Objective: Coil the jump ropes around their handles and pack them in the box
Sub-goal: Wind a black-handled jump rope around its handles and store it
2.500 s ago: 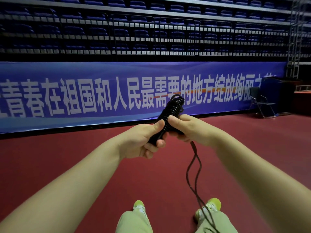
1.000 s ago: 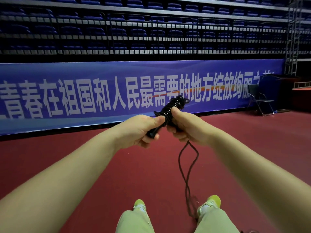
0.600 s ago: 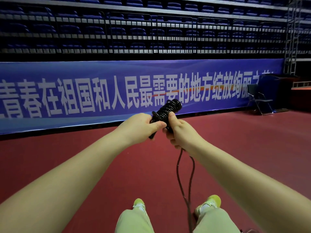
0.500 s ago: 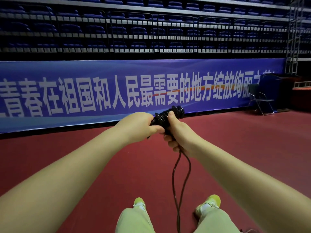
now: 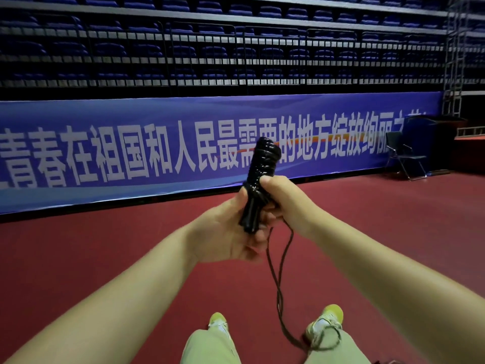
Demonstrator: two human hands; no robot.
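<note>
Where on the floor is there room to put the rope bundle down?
The red floor lies bare left of the left hand, up to the blue banner. Bare floor also spreads right of the right hand, short of the folding chair. Between the shoes it is crowded: the loose rope trails there.

The blue banner (image 5: 183, 153) along the stands reads, in white characters, "青春在祖国和人民最需要的地方绽放绚丽之", partly hidden.

Sports arena: tiered blue seats (image 5: 183, 30), banner (image 5: 131, 153), red court floor (image 5: 105, 245).
</note>
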